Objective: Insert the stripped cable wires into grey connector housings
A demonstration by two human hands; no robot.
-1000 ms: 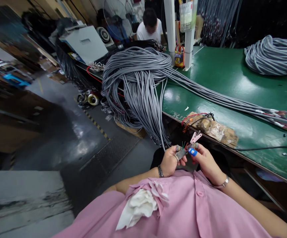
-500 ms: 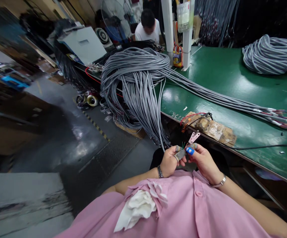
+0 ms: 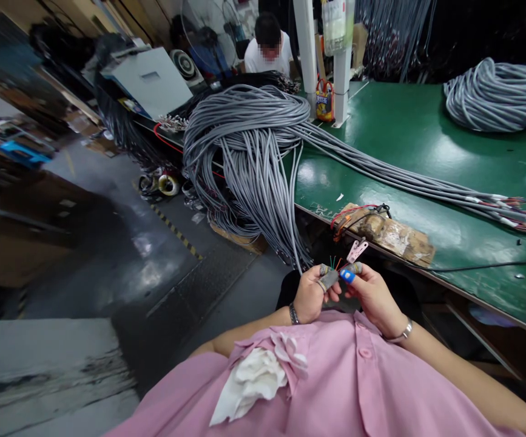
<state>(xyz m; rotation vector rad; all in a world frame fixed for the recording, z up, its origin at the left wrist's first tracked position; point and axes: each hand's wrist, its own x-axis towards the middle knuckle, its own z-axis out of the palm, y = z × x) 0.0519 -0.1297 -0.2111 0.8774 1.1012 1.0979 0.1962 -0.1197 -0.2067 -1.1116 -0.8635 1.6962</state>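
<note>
Grey finger covers wrap the thumb and a finger of my left hand [image 3: 313, 291], which pinches a cable end with thin green and orange wires [image 3: 334, 263] fanning upward. Close beside it on the right, my right hand [image 3: 372, 294] has its fingers pressed together at the wires, with blue tape round one fingertip; what lies between them is too small to make out. A pink clip [image 3: 357, 250] stands just above my right fingers, at the edge of a wooden block [image 3: 387, 233] with red and black leads.
Grey cables [image 3: 258, 152] drape over the green table [image 3: 426, 136] and its front edge. Stripped ends lie at the right, near a coiled bundle [image 3: 499, 97]. A white post [image 3: 341, 79] rises behind. A person in white [image 3: 269, 54] sits across the table.
The thin wires now spread wider above my left fingers, with orange ones showing more clearly. Both hands have shifted only slightly.
</note>
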